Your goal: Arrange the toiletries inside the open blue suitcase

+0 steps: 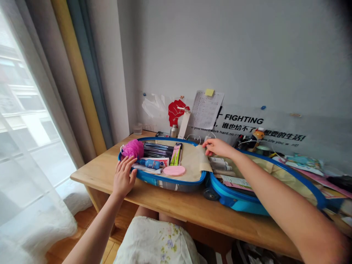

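An open blue suitcase (176, 184) lies flat on the bench (99, 172), its long axis running left to right from mid-frame toward the right edge. Its two shells sit side by side, and a black wheel (211, 194) shows at the join.

The left hand (124, 176) is over the near rim of the left shell, its fingers (127, 164) spread open and pointing up the frame, just below a pink mesh bath puff (133, 149). The right hand (217, 147) reaches in from the lower right to the top corner of a beige fabric liner (196, 161). Its fingers (211, 145) are curled at the liner's edge, and I can't tell whether they pinch it.

The left shell also holds a blue bottle (148, 164), a round pink sponge (174, 170), dark slim packets (158, 149) and a green-and-pink packet (176, 154). White tubes (220, 164) and a printed card (236, 182) lie in the right shell.

On the wall behind, a poster (243, 119) reads "FIGHTING" above Chinese text and partly hidden English beginning "If you don't work hard". A red fist cut-out (177, 112) sits to its left.
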Action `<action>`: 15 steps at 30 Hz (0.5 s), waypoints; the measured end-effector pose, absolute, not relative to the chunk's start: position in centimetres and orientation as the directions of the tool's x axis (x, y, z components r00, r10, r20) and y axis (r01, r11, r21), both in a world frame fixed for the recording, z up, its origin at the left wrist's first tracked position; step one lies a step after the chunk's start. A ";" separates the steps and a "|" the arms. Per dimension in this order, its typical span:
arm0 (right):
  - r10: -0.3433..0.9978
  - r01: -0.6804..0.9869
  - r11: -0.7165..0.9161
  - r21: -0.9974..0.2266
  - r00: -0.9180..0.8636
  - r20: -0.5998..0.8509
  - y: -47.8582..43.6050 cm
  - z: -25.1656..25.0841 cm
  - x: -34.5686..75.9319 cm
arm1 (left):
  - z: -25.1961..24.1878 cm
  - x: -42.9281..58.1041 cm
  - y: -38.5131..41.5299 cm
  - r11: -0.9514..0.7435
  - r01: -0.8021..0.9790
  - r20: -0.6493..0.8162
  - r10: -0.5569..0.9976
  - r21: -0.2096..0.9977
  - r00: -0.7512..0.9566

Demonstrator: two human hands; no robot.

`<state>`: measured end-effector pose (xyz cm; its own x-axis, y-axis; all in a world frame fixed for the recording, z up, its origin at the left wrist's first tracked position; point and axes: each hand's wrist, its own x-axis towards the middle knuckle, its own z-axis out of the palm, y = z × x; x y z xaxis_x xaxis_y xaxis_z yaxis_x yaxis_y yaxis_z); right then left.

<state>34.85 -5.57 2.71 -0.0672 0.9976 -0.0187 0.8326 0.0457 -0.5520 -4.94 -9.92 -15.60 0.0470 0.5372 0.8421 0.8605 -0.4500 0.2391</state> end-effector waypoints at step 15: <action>0.937 0.993 0.042 -0.112 -0.078 -0.342 -12.6 -1.7 46.6 | -15.5 -4.9 -9.9 -0.451 0.861 0.845 0.532 0.235 0.049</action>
